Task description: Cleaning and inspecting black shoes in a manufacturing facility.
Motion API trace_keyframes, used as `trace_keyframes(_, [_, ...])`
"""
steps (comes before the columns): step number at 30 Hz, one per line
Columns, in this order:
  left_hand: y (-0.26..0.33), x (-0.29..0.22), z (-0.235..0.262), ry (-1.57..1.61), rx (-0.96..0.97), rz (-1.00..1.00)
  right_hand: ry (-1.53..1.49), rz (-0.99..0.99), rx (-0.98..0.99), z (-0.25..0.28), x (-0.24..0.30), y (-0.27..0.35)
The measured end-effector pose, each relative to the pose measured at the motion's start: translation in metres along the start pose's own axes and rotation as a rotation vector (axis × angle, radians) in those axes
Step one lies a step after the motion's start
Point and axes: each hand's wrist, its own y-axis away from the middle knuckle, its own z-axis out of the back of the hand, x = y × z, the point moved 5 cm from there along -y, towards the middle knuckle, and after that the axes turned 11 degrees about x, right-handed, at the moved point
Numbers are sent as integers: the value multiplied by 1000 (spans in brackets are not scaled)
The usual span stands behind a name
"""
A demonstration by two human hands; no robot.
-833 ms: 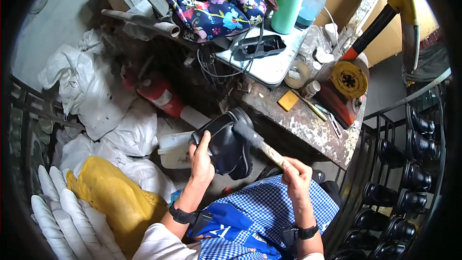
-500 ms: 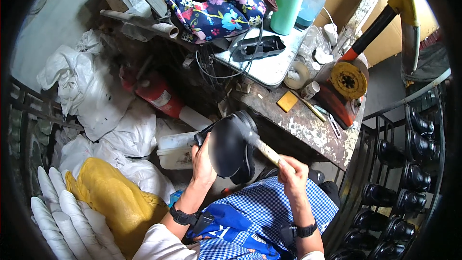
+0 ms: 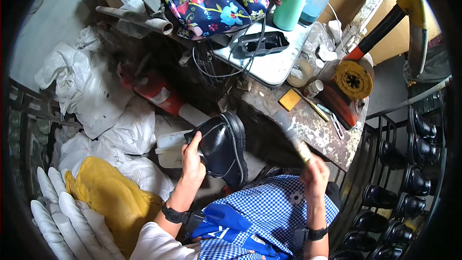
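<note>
A black leather shoe (image 3: 219, 147) is tilted on its side in front of me, its dark sole edge facing right. My left hand (image 3: 193, 161) grips it at the opening, with the thumb over the upper. To the right, my right hand (image 3: 315, 175) is closed round the pale handle of a brush-like tool (image 3: 301, 150). Motion blurs the tool's greyish head, so its exact kind is unclear. The tool is apart from the shoe and points up and left, toward the worn bench edge.
The bench (image 3: 269, 103) holds a yellow block (image 3: 289, 100), a green bottle (image 3: 294, 0), a black tray (image 3: 263, 43) and an orange-and-black machine (image 3: 349, 86). A rack of black shoes (image 3: 416, 180) stands right. White sacks (image 3: 96, 91), a red extinguisher (image 3: 159, 94) and a yellow sack (image 3: 113, 197) lie left.
My right hand has moved right with the tool, away from the shoe. My left hand has turned the shoe and shifted slightly left; more of its side and sole edge shows.
</note>
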Motion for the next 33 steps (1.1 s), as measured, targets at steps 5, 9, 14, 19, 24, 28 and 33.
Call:
trace_keyframes(5, [0,2,9,-20,-53,16,-87,53,-121,0,11,-69])
trace_keyframes(9, [6,-11,10,-28,-64,-34,-20,156,13,-22,12,-131])
trace_keyframes(14, [10,-27,12,-40,-29,-47,-187,258,-98,-22,9,-204])
trace_keyframes(19, [21,-46,6,-85,-7,-45,-289,85,-94,-32,5,-218])
trace_keyframes(24, [30,-60,0,-113,70,-72,-51,-49,-98,-47,8,-168])
trace_keyframes(28, [34,-70,-2,-77,99,-65,26,-23,-5,-40,-14,-111])
trace_keyframes(33, [50,-80,-43,198,252,48,330,96,533,-52,-10,-8])
